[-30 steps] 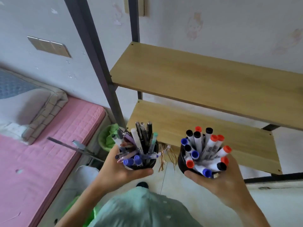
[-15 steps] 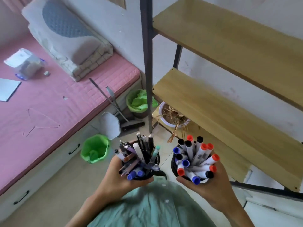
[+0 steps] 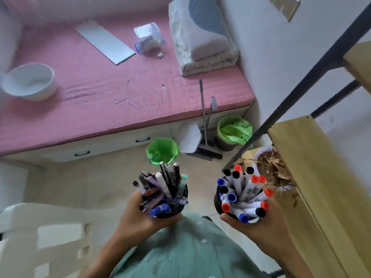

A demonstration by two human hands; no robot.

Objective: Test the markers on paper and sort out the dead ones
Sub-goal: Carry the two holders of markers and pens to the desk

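Observation:
My left hand (image 3: 140, 219) grips a black pen cup (image 3: 180, 207) stuffed with several mixed pens and a few blue-capped markers. My right hand (image 3: 259, 231) grips a second black cup (image 3: 217, 199) full of several white markers (image 3: 249, 189) with red, blue and black caps. Both cups are held upright in front of my chest, side by side and apart. A white sheet of paper (image 3: 104, 41) lies on the pink bed far ahead.
A pink bed (image 3: 90, 93) carries a white bowl (image 3: 28, 81), a clear plastic box (image 3: 149, 38) and a wire hanger (image 3: 130, 97). Two green-lined bins (image 3: 162, 150) (image 3: 233, 130), a broom (image 3: 204, 121) and a potted dry plant (image 3: 271, 167) stand on the floor. A wooden shelf (image 3: 313, 177) is at right.
The view has swung left and down, away from the shelves toward the bed and floor. Both hands keep holding their cups in the same way.

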